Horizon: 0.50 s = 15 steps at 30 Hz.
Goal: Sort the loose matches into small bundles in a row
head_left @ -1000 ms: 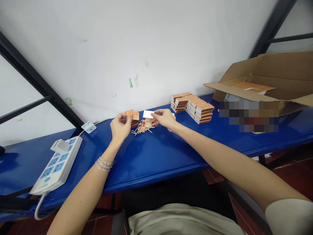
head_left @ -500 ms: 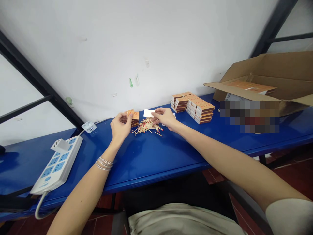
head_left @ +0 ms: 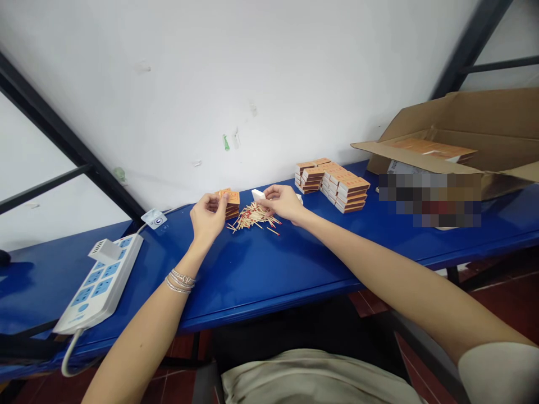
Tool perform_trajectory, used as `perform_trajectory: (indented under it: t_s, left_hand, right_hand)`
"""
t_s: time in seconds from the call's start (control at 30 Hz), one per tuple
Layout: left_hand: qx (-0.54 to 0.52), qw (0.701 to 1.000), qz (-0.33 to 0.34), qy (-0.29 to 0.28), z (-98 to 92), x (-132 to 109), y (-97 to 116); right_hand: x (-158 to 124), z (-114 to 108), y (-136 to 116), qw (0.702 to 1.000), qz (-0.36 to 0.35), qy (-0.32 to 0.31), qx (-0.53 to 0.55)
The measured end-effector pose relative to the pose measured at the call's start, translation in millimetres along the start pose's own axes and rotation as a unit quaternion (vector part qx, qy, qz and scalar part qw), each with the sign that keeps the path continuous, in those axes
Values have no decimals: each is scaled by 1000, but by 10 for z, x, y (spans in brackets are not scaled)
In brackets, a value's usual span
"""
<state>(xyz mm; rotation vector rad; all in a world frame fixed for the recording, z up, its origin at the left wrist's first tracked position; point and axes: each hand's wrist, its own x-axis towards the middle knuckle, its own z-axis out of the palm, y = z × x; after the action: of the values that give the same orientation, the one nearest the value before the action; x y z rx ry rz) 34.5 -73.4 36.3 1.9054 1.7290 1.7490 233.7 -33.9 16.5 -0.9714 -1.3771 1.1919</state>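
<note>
You are holding an orange matchbox (head_left: 229,197) in your left hand (head_left: 207,216), with your fingers curled around it and your thumb pressing on its face. A short stack of matchboxes (head_left: 232,212) is sitting just below it, touching your fingertips. Your right hand (head_left: 285,203) is reaching in from 3 o'clock, and its thumb and fingertips are pinching a small white piece (head_left: 257,194), probably card, though its exact kind is too small to tell.

A loose pile of red-tipped matchsticks (head_left: 252,218) is lying between your hands, just under your right fingers and at about 3 o'clock from your left hand. Everything is resting on a blue table (head_left: 261,289).

Farther off at 2 o'clock, stacks of closed matchboxes (head_left: 332,182) are standing near the wall, just beyond your right hand. Past them, an open cardboard carton (head_left: 442,126) is holding more flat orange boxes (head_left: 432,148). At 9 o'clock, a white power strip (head_left: 99,286) is lying on the table with a white plug (head_left: 104,251) in it. Silver bracelets (head_left: 180,282) are circling your left wrist.
</note>
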Motion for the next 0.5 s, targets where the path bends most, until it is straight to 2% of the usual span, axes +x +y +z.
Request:
perform_trajectory:
  t_s: [0.07,0.17,0.3,0.5]
  left_hand:
    - [0,1000,-2,0,0,-1,2]
    - [-2,1000,-1,-1,4,-3,0]
    - [-7,1000,5,-2,9,-4,-7]
    - [-12,1000,5,-5,12,-5,-12]
  right_hand:
    - [-15,-13,1,993,-53,3,-104]
    - [-64,-26,-40,964,-117,2,-240]
    - [-103,-31,-78,948,-164,-16,-273]
    - [-63,-46,-25,909,-295,-19,-293]
